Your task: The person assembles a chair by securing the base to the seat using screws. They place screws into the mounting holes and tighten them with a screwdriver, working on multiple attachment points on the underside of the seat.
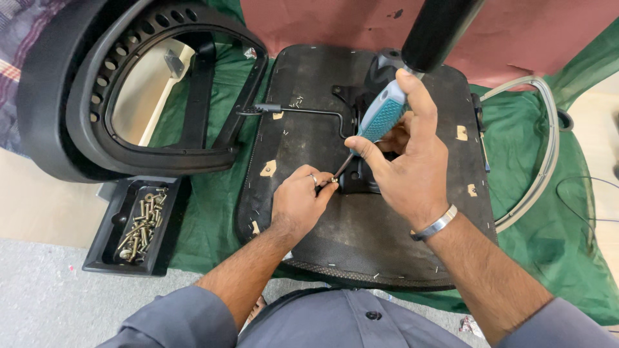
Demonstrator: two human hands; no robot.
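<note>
- Teal-and-grey handled screwdriver (pixel 382 117) is gripped in the right hand (pixel 406 164), fingers wrapped round the handle, thumb up near the top. It's tilted, shaft running down and to the left toward the middle of the seat underside.
- Screwdriver tip meets a small screw (pixel 334 179) that the left hand (pixel 298 201) is pinching between thumb and fingertips, so that hand is closed narrow on the screw. There's a ring on one finger.
- Both hands sit over a black metal mechanism plate (pixel 358 174) near the centre of the upturned chair seat (pixel 361 238); the right hand hides most of it.
- Seat itself is flipped bottom-up: dark fabric-covered board with staples along the near edge and a few tan patches.
- A thin black lever rod (pixel 303 111) runs from the plate toward the seat's left edge.
- Black gas cylinder (pixel 435 29) sticks up at the far edge of the seat, just beyond the right hand.
- Silver bracelet (pixel 435 224) on the right wrist, grey sleeves on both arms.
- Everything lies on a green cloth (pixel 567 245) spread on the floor.
- Off the seat's left edge: a black chair back frame (pixel 129 161) with a row of holes, and nearer me a black plastic tray (pixel 138 225) full of loose screws and bolts.
- Off the right edge, a grey curved armrest piece (pixel 548 142) lies on the cloth.
</note>
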